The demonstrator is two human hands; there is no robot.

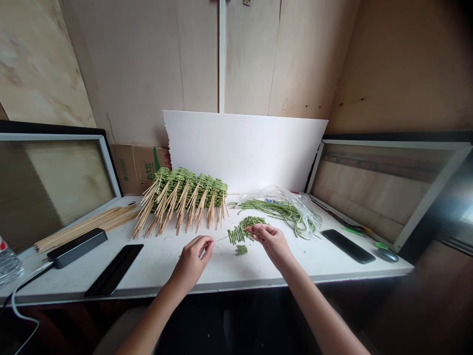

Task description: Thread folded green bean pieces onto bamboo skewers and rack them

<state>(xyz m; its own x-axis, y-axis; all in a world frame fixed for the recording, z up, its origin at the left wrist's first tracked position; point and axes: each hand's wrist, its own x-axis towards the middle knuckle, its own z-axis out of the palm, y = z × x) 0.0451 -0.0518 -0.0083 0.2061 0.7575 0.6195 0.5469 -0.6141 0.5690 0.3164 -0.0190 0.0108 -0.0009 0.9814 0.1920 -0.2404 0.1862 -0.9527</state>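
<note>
My left hand (194, 256) pinches the blunt end of a thin bamboo skewer (220, 239) that points right. A row of short green bean pieces (236, 234) is threaded on its far end. My right hand (269, 237) pinches a bean piece at the skewer's tip, just in front of a small heap of cut bean pieces (252, 221). A couple of loose pieces (241, 250) lie on the white table (229, 268) below the skewer.
Several finished bean skewers (185, 197) are stacked at the back left, with bare skewers (88, 224) further left. Long uncut beans (284, 211) lie on a plastic bag. Two dark phones (114, 268) (349, 245), a power bank (77, 247) and a white board (244, 148) surround the spot.
</note>
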